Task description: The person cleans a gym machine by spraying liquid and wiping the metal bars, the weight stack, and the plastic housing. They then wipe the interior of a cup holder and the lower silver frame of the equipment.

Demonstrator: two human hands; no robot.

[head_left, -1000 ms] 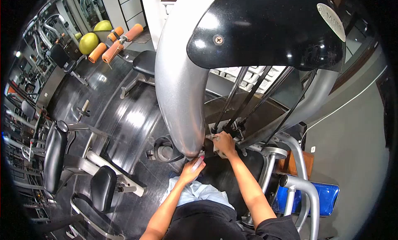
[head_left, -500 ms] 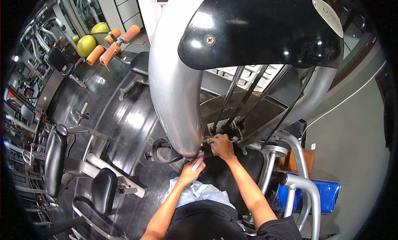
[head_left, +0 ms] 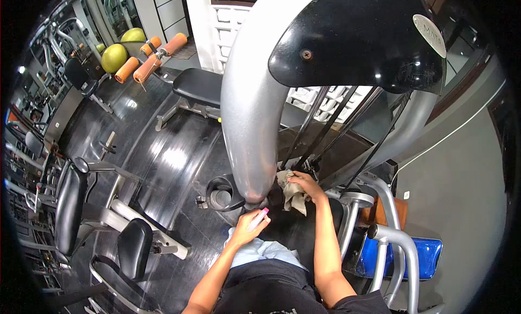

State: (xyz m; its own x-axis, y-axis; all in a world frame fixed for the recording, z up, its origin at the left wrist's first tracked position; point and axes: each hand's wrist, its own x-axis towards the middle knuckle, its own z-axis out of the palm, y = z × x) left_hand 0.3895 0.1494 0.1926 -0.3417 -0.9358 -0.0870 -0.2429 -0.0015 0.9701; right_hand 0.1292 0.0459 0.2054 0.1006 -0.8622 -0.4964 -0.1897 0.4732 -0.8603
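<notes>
My left hand (head_left: 246, 230) is closed around a small pale bottle (head_left: 256, 220) with a pink top, just below the lower end of the machine's thick silver frame tube (head_left: 251, 113). In my right hand (head_left: 309, 188) is a crumpled beige cloth (head_left: 293, 193), its loose end hanging down. The cloth is to the right of the tube's lower end, close to the foot of the dark guide rods (head_left: 306, 124). A black cover (head_left: 358, 42) caps the top of the machine. Left of the tube's lower end sits a dark ring-shaped holder (head_left: 221, 193).
On the left stand gym machines with black pads (head_left: 70, 216). A black bench (head_left: 198, 86) with orange rollers (head_left: 146, 68) and a yellow ball (head_left: 114, 58) are farther back. Silver handles (head_left: 399, 240) and a blue pad (head_left: 426, 257) lie to the right, beside a grey wall (head_left: 456, 194).
My right hand has moved slightly right and down, drawing the cloth out into plain view beside the tube. The left hand still grips the bottle; the view has shifted a little.
</notes>
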